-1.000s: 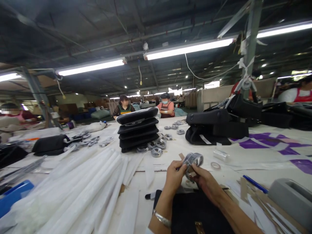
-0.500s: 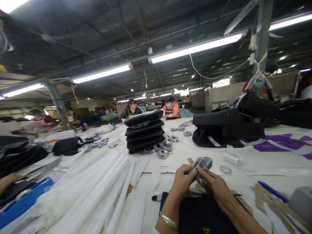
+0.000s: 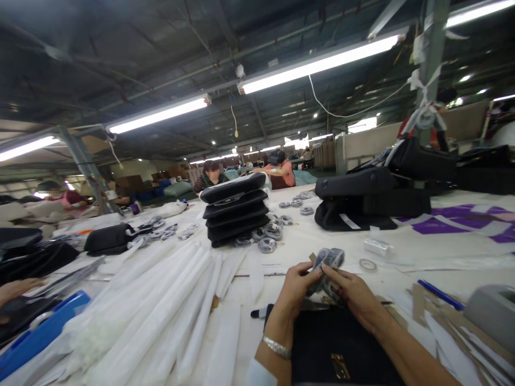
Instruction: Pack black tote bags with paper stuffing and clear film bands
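Note:
A bundled grey strap [image 3: 330,259], wrapped in what looks like clear plastic, is held up between my two hands. My left hand [image 3: 296,287] grips its left side, a silver bracelet at the wrist. The fingers of my right hand [image 3: 350,292] are closed on its right side. Below both hands lies a black bag [image 3: 341,343] with a gold clasp, partly covered by my forearms. A dark-tipped strap end [image 3: 258,312] sticks out at the bag's upper left.
Stacked black bags [image 3: 235,209] stand mid-table beside coiled grey straps [image 3: 267,245]. White plastic sleeves [image 3: 161,316] spread left, near a blue tray [image 3: 44,332] and another person's hand [image 3: 18,289]. A tape roll [image 3: 367,265], blue pen [image 3: 440,295] and grey dispenser [image 3: 493,313] sit right.
The view has shifted slightly, and more of the black bag and its gold clasp shows. Both hands keep hold of the strap bundle. Across the table, two people have leaned and moved their arms.

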Demonstrator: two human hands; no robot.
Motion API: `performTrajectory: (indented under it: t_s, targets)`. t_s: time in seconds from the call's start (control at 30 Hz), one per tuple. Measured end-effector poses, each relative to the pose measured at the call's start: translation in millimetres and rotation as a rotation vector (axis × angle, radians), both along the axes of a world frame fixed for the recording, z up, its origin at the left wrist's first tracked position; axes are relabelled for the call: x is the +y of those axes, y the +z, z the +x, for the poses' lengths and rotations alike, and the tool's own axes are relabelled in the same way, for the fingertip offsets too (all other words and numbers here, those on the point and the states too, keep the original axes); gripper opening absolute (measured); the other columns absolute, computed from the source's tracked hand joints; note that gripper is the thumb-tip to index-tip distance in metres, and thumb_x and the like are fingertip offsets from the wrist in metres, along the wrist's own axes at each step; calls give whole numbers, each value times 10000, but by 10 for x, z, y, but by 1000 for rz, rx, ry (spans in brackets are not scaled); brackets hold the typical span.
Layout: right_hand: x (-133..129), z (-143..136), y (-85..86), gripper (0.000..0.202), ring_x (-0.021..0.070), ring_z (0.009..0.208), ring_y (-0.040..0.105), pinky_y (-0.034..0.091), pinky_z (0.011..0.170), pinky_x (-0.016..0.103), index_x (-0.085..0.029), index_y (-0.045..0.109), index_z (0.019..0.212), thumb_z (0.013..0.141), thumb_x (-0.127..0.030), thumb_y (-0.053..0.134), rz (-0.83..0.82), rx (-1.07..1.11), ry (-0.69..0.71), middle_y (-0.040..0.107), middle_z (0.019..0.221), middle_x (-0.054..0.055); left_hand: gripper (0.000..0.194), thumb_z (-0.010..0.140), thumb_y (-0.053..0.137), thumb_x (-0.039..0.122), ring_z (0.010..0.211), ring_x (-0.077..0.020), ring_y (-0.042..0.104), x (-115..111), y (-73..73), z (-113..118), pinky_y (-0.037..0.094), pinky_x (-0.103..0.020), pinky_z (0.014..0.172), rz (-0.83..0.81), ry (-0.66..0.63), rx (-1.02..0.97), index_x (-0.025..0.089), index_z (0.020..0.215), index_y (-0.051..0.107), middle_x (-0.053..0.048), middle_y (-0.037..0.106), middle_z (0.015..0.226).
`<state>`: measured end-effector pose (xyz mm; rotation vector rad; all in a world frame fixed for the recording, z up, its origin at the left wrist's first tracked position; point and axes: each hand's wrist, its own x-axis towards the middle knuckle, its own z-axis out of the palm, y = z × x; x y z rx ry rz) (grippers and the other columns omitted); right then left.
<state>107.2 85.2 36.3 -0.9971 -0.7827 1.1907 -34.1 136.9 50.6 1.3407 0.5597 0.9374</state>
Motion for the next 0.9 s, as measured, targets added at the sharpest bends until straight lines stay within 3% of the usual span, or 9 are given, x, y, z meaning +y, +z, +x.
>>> performTrajectory:
  t_s: [0.23,0.37,0.47,0.6,0.9]
  targets:
    - [-57,-5,113,299,196,861,671,549,707,265,-177,736,1004,807,-402,719,26,192,22,737,1053,78,450,699,783,463,741,-146,610,45,21,-42,475,-233,670,8,-6,-6,159,1025,723,-45,697,869]
    - [-47,16,77,213,182,872,664,556,830,287,-168,753,937,785,-314,728,46,314,68,742,996,71,405,729,759,446,800,-153,620,69,27,-61,482,-247,740,17,5,-47,170,1021,714,-47,703,926]
    - [-45,1,41,221,183,955,660,529,925,276,-156,768,924,726,-251,790,95,230,137,736,1035,68,373,735,755,435,788,-147,619,79,25,-55,476,-257,762,23,35,-72,163,987,710,-42,703,905]
    - [-50,-50,35,297,183,1007,656,510,957,264,-180,776,973,707,-299,837,118,118,96,735,1063,52,343,733,758,412,804,-150,620,69,27,-34,473,-259,780,37,47,-86,141,937,704,-45,700,899]
    - [-31,-95,8,423,208,907,673,568,818,283,-165,780,981,631,-380,879,79,-3,-95,749,952,55,317,704,770,392,727,-140,612,10,61,5,494,-250,685,80,83,-44,163,886,649,-41,683,838]
